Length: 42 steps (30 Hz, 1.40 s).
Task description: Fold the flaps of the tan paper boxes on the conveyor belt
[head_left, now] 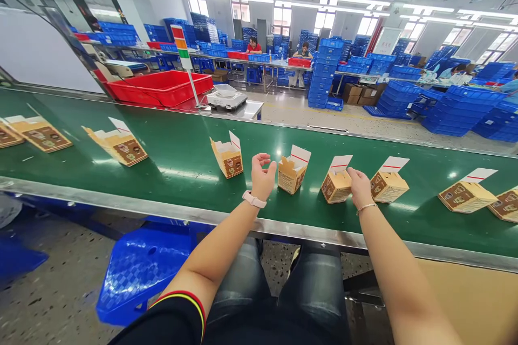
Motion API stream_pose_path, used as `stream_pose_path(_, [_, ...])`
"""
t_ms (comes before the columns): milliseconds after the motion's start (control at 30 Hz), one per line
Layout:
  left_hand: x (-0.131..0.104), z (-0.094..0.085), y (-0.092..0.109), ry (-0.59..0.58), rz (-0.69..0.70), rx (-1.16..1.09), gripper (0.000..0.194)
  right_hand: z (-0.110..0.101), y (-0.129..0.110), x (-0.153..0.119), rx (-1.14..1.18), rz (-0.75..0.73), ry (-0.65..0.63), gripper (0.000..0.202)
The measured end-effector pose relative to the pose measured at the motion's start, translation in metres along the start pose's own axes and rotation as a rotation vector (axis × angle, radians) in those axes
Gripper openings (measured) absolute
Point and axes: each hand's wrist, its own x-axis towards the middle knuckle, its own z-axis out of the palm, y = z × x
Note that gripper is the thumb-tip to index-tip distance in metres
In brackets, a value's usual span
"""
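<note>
Small brown-and-tan cartons stand in a row on a green conveyor belt point(182, 159). My left hand point(263, 175), with a pale wristband, hovers over the belt with fingers curved and thumb apart, holding nothing. Just right of it is a carton point(290, 178) whose top flaps stand up. My right hand point(359, 186) has its fingertips together at the upper right edge of another carton point(336, 187). That carton's top is folded in, while its white lid with a red strip stands raised. Beyond my right wrist is a similar carton point(390, 187), also with a raised lid.
Farther left are cartons with open flaps point(230, 161); more with folded tops point(465, 197) are at right. A metal rail point(307, 230) edges the belt. Across it are a red bin point(157, 89), a scale point(225, 98) and a signal light point(181, 46). A blue stool point(141, 269) is below left.
</note>
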Motion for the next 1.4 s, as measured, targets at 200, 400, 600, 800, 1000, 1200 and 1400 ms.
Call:
stream_pose_path(200, [0.01,-0.012,-0.021,-0.115,-0.128,0.161,0.029,-0.02,0.017,-0.014,-0.188,-0.73,0.408,0.037])
stream_pose_path(400, [0.002,0.001,-0.036,-0.458,0.046,0.183,0.048,-0.018,0.023,-0.05,-0.284,-0.894,-0.108,0.032])
stream_pose_path(600, [-0.007,0.021,-0.031,-0.689,0.202,0.271,0.044,0.017,0.028,-0.065,-0.287,-0.872,-0.375,0.044])
stream_pose_path(800, [-0.017,0.039,-0.022,-0.76,0.309,0.308,0.025,0.025,0.033,-0.04,-0.166,-0.793,-0.382,0.044])
stream_pose_path(1000, [-0.032,0.077,-0.025,-0.646,0.097,0.196,0.013,0.031,0.032,-0.032,-0.012,-0.575,-0.218,0.021])
stream_pose_path(1200, [-0.036,0.104,-0.025,-0.403,-0.459,0.011,0.033,0.034,0.029,-0.023,0.182,-0.104,-0.043,0.023])
stream_pose_path(1400, [-0.037,0.124,-0.024,-0.539,-0.638,0.018,0.035,0.022,0.02,-0.012,0.169,0.101,-0.127,0.029])
